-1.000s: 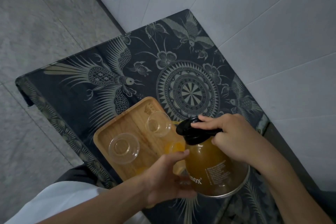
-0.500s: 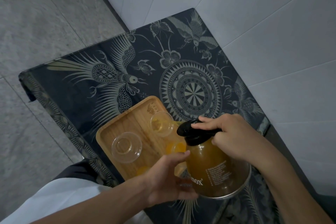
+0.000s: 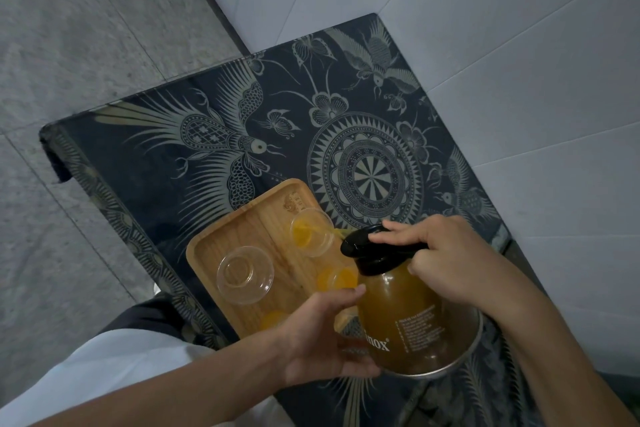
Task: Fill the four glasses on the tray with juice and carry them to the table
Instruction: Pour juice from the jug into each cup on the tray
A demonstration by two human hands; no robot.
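A glass jug (image 3: 412, 322) of amber juice with a black lid is tilted over a wooden tray (image 3: 249, 229). My right hand (image 3: 446, 260) grips its black handle, thumb on the lid. My left hand (image 3: 325, 336) supports the jug's lower side. A thin orange stream runs from the spout into the far glass (image 3: 310, 230), which holds some juice. A second glass (image 3: 337, 279) with juice stands beside the jug. The left glass (image 3: 245, 274) is empty. A fourth glass (image 3: 273, 319) with juice is partly hidden by my left hand.
The tray lies on a small table covered by a dark cloth (image 3: 207, 135) with bird and mandala patterns. White tiled wall (image 3: 485, 45) borders the table at the back and right. Grey floor (image 3: 69, 45) lies to the left.
The far glass went from empty to partly filled with orange juice as the jug tipped further. Both hands kept their grip; the view shifted slightly.
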